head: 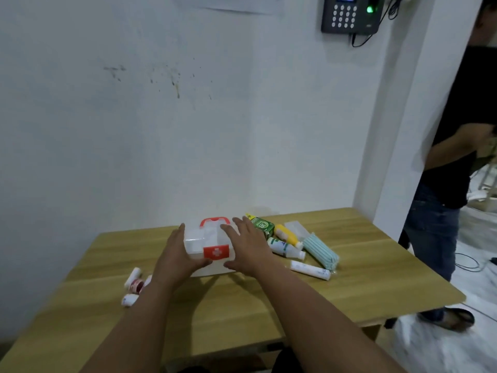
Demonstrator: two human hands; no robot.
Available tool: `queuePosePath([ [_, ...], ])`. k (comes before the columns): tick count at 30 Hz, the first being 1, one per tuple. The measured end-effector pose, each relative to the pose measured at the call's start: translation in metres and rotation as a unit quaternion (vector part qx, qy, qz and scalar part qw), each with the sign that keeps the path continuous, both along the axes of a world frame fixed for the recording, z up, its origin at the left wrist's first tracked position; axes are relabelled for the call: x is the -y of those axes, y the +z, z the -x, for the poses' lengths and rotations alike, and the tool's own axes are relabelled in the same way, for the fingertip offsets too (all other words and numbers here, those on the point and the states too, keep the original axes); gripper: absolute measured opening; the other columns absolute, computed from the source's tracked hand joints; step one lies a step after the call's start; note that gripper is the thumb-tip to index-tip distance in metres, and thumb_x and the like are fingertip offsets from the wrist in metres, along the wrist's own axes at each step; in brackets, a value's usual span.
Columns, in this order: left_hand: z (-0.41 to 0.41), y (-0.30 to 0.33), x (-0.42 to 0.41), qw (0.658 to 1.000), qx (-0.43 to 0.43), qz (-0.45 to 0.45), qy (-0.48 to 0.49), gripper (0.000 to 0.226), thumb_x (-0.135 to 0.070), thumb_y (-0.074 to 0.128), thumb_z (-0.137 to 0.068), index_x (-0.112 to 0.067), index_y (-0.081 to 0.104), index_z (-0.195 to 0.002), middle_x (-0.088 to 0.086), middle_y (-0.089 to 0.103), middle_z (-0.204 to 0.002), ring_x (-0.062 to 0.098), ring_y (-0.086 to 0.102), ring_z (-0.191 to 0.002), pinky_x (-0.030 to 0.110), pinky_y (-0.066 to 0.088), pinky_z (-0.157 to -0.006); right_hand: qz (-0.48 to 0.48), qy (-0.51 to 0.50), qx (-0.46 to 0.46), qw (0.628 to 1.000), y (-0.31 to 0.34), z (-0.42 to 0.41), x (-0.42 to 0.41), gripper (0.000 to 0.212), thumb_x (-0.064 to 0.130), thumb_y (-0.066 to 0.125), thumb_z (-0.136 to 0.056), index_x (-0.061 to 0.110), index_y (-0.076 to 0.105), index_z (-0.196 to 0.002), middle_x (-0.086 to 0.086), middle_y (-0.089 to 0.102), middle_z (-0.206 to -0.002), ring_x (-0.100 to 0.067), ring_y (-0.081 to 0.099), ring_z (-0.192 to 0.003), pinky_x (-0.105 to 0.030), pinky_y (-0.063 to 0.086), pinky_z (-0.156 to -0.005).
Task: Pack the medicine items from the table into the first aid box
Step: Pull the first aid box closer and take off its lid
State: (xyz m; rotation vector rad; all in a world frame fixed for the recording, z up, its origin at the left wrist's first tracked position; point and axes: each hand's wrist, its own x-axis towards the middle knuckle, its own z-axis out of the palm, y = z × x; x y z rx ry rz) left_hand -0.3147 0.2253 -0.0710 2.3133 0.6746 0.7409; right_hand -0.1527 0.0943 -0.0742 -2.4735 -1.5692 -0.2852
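A translucent white first aid box (208, 239) with a red handle and a red cross label stands closed on the wooden table (242, 305). My left hand (178, 258) presses its left side, thumb at the front. My right hand (248, 246) lies against its right side, fingers spread over the lid. To the right lie a green carton (262, 226), a yellow bottle (287, 236), a white bottle (285, 249), a pack of blue masks (320, 250) and a white tube (309, 270). Left of the box are small white bottles and rolls (134, 285).
The table stands against a white wall. Another person in a black shirt and jeans (451, 184) stands just past the table's right edge. A black keypad device (349, 14) hangs on the wall above. A clear plastic piece (297, 228) lies behind the masks.
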Motion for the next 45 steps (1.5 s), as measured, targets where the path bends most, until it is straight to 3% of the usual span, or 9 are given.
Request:
queuePosePath([
  [5, -0.002, -0.013, -0.004, 1.0, 0.005, 0.003, 0.026, 0.101, -0.073, 0.084, -0.052, -0.038, 0.044, -0.138, -0.012, 0.058, -0.13, 0.015, 0.059, -0.116, 0.041, 0.06, -0.088, -0.025, -0.003, 0.014, 1.0, -0.009, 0.002, -0.004, 0.095, 0.058, 0.071, -0.084, 0.03, 0.018, -0.157, -0.01, 0.015, -0.168, -0.035, 0.006, -0.156, -0.057, 0.028, -0.118],
  [9, -0.001, -0.013, -0.004, 1.0, 0.013, -0.003, 0.025, 0.103, -0.077, 0.082, -0.052, -0.037, 0.043, -0.139, -0.013, 0.058, -0.131, 0.013, 0.059, -0.115, 0.04, 0.06, -0.087, -0.037, 0.008, 0.025, 0.999, -0.009, 0.0, 0.0, 0.088, 0.063, 0.061, -0.09, 0.029, 0.018, -0.158, -0.011, 0.017, -0.168, -0.036, 0.007, -0.156, -0.058, 0.029, -0.118],
  [18, 0.004, -0.018, 0.006, 0.999, 0.034, -0.016, 0.018, 0.092, -0.039, 0.091, -0.069, -0.04, 0.034, -0.141, -0.005, 0.054, -0.142, 0.016, 0.058, -0.122, 0.046, 0.056, -0.096, -0.005, 0.022, 0.009, 1.0, -0.005, 0.0, 0.007, 0.093, 0.068, 0.056, -0.089, 0.032, 0.008, -0.161, -0.009, 0.006, -0.171, -0.034, -0.003, -0.157, -0.06, 0.02, -0.12],
  [21, 0.004, -0.018, 0.011, 0.998, 0.051, 0.009, 0.025, 0.088, -0.039, 0.087, -0.076, -0.037, 0.031, -0.145, -0.006, 0.054, -0.14, 0.017, 0.059, -0.116, 0.042, 0.055, -0.094, -0.002, 0.032, -0.008, 0.999, 0.0, 0.0, 0.011, 0.094, 0.069, 0.053, -0.088, 0.034, 0.006, -0.161, -0.007, 0.004, -0.171, -0.033, -0.006, -0.157, -0.06, 0.018, -0.121],
  [27, 0.005, -0.023, 0.01, 0.997, 0.048, 0.039, 0.046, 0.099, -0.023, 0.088, -0.075, -0.031, 0.024, -0.151, 0.003, 0.057, -0.141, 0.028, 0.06, -0.119, 0.042, 0.055, -0.09, -0.017, 0.034, -0.043, 0.998, 0.004, -0.001, 0.013, 0.078, 0.07, 0.037, -0.096, 0.038, 0.01, -0.161, -0.004, 0.005, -0.172, -0.028, -0.007, -0.157, -0.056, 0.019, -0.122],
  [31, 0.005, -0.023, 0.01, 0.996, 0.048, 0.059, 0.055, 0.103, -0.026, 0.09, -0.073, -0.03, 0.024, -0.152, 0.004, 0.057, -0.141, 0.03, 0.06, -0.119, 0.047, 0.056, -0.091, -0.035, 0.037, -0.053, 0.997, 0.009, -0.001, 0.013, 0.079, 0.076, 0.013, -0.089, 0.041, 0.02, -0.159, -0.004, 0.013, -0.17, -0.028, 0.0, -0.157, -0.056, 0.025, -0.121],
  [34, 0.005, -0.022, 0.01, 0.995, 0.045, 0.073, 0.057, 0.104, -0.025, 0.091, -0.07, -0.027, 0.026, -0.152, 0.006, 0.057, -0.141, 0.032, 0.059, -0.121, 0.05, 0.055, -0.093, -0.077, 0.041, -0.079, 0.993, 0.008, -0.002, 0.012, 0.085, 0.078, 0.008, -0.081, 0.043, 0.035, -0.155, -0.004, 0.024, -0.168, -0.028, 0.007, -0.157, -0.053, 0.027, -0.121],
  [38, 0.005, -0.021, 0.01, 0.993, 0.035, 0.089, 0.066, 0.106, -0.03, 0.092, -0.069, -0.025, 0.027, -0.153, 0.008, 0.056, -0.142, 0.033, 0.059, -0.121, 0.052, 0.056, -0.092, -0.134, 0.048, -0.122, 0.982, 0.004, -0.004, 0.011, 0.089, 0.081, 0.01, -0.076, 0.044, 0.05, -0.146, -0.002, 0.035, -0.163, -0.028, 0.015, -0.155, -0.05, 0.026, -0.121],
  [45, 0.006, -0.019, 0.017, 0.991, 0.056, 0.104, 0.07, 0.094, -0.044, 0.088, -0.07, -0.026, 0.039, -0.148, 0.007, 0.062, -0.137, 0.029, 0.061, -0.116, 0.046, 0.055, -0.091, -0.163, 0.061, -0.145, 0.974, 0.005, -0.011, 0.008, 0.079, 0.081, 0.022, -0.08, 0.042, 0.059, -0.139, -0.003, 0.046, -0.157, -0.028, 0.025, -0.152, -0.048, 0.022, -0.122],
])
